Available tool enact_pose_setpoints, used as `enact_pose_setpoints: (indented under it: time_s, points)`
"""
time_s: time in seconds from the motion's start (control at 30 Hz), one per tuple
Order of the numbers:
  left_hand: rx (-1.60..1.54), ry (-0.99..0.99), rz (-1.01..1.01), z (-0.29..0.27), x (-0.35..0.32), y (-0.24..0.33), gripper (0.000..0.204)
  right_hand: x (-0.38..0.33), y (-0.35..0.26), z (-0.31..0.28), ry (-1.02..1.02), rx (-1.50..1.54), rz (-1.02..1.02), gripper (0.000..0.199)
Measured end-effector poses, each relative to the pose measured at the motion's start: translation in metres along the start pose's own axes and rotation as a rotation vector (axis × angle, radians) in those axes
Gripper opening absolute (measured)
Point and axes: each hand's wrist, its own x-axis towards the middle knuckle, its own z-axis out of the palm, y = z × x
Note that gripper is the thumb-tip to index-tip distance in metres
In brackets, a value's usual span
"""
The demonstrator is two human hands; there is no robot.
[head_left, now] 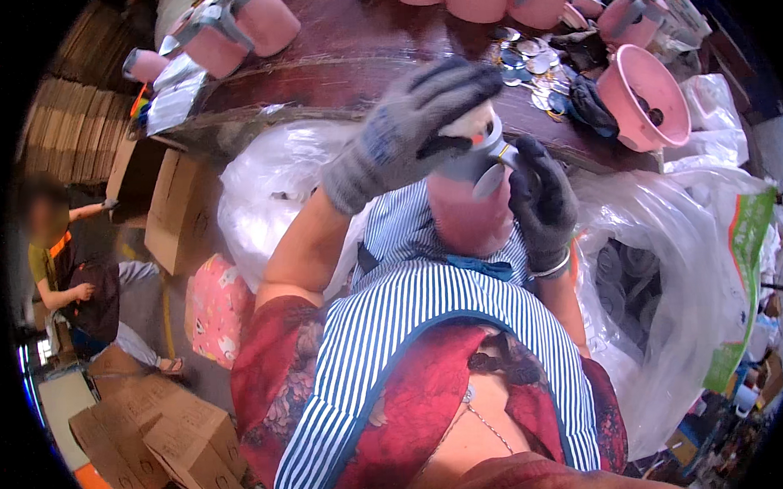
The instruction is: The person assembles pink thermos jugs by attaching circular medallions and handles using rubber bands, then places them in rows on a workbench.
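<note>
A pink jug (468, 212) with a grey collar and grey handle stands in my lap against the striped apron. My left hand (396, 128), in a grey knit glove, reaches over its top, thumb and stretched fingers on either side of the pale lid (471, 121). My right hand (543, 196), gloved in dark grey, is curled at the jug's right side around the handle (507, 158); its fingertips are partly hidden. A small silvery tag (490, 181) and a thin yellow strip show beside the handle.
On the dark table (334, 83) are several pink jugs (263, 23), a pile of shiny discs (532, 63) and a pink bucket (643, 98). Plastic bags (269, 197) flank me; the right one holds clear parts (626, 279). Cartons (156, 425) and a co-worker (73, 264) are at left.
</note>
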Motion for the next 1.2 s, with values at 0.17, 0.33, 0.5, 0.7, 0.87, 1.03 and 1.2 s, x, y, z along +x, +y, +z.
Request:
enact_pose_setpoints:
  time_s: [0.17, 0.33, 0.5, 0.7, 0.87, 1.03, 1.2]
  points:
    - [-1.305, -0.138, -0.281, 0.033, -0.007, -0.016, 0.063, -0.024, 0.008, -0.029, -0.105, 0.363, 0.225, 0.061]
    - [-1.132, 0.141, -0.309, 0.065, 0.001, -0.009, 0.045, 0.037, 0.007, -0.027, -0.126, 0.484, 0.123, 0.082]
    - [-0.548, 0.798, -0.326, 0.119, -0.017, -0.032, 0.044, 0.072, 0.018, -0.024, -0.520, 0.106, 0.024, 0.057]
    - [-1.661, 0.151, -0.614, 0.136, -0.062, -0.040, 0.087, 0.079, -0.016, -0.028, -0.608, -0.360, -0.331, 0.045]
    - [-1.411, 0.000, -0.517, 0.103, -0.031, -0.024, 0.088, 0.116, -0.001, -0.021, -0.150, 0.131, -0.109, 0.060]
    - [-1.660, -0.267, -0.281, 0.100, -0.036, -0.035, 0.101, 0.138, 0.078, -0.004, -0.529, -0.455, -0.185, 0.060]
    - [-1.226, -0.312, -0.164, 0.077, -0.044, -0.022, 0.117, 0.161, 0.150, 0.035, -0.373, -0.837, -0.348, 0.079]
